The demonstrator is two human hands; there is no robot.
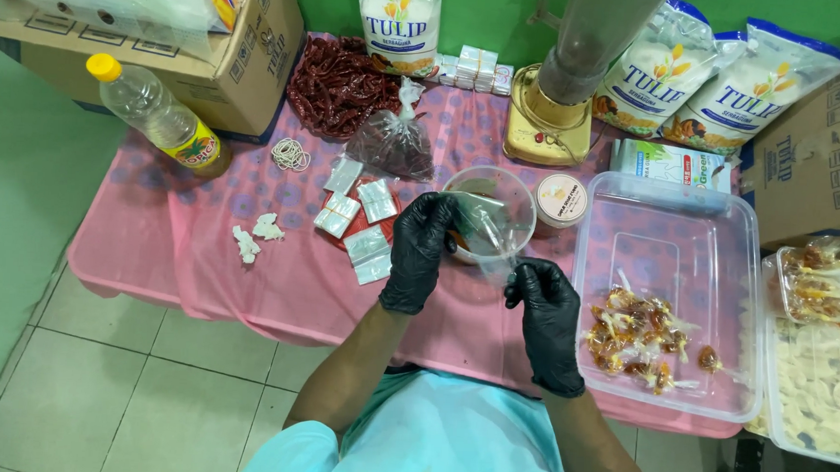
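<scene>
Head view: left hand (419, 250), black-gloved, grip closed on the upper edge of a small clear plastic bag (484, 231) at centre frame, over a round clear bowl (489, 214) on the pink tabletop (202, 255). Right hand (549, 317) pinches the bag's lower end. At 3 o'clock, a clear tray (671, 219) holds wrapped sauce packets (637, 340). At 10 o'clock stands an oil bottle (156, 113)

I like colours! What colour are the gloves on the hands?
Black gloves on both hands, left and right, clearest in the head view.
</scene>
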